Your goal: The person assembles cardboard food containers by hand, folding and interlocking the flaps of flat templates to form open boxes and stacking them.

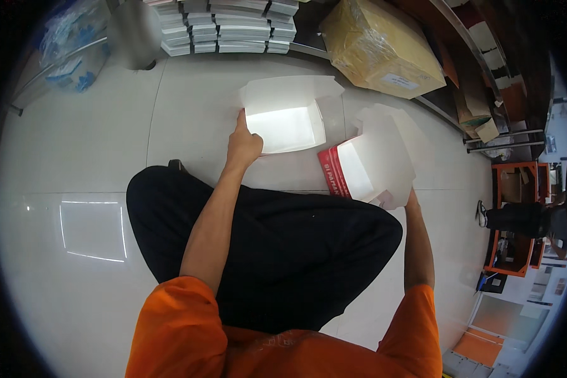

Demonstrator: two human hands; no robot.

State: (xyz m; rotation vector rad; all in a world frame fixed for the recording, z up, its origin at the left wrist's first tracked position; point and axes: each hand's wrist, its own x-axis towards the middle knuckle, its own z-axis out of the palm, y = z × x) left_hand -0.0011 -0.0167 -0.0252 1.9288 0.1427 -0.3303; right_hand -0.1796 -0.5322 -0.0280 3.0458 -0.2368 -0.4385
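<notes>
Left hand point(244, 146), head view: thumb over rim, index finger along outside, grasping left wall of white-lined carton point(286, 129) on tiled floor point(189, 126), ahead of crossed legs point(264, 252). Right hand point(412, 201): at lower right edge of red-sided carton point(357, 170), tilted near right knee; partly hidden by flap, impossible to tell if gripping. Progress, as judged: both cartons apparently shaped, walls up; lids open, neither yet shut.

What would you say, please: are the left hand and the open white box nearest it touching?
Touching: the head view shows the left hand at the left side of the open white box, thumb lapping over its edge.
</notes>
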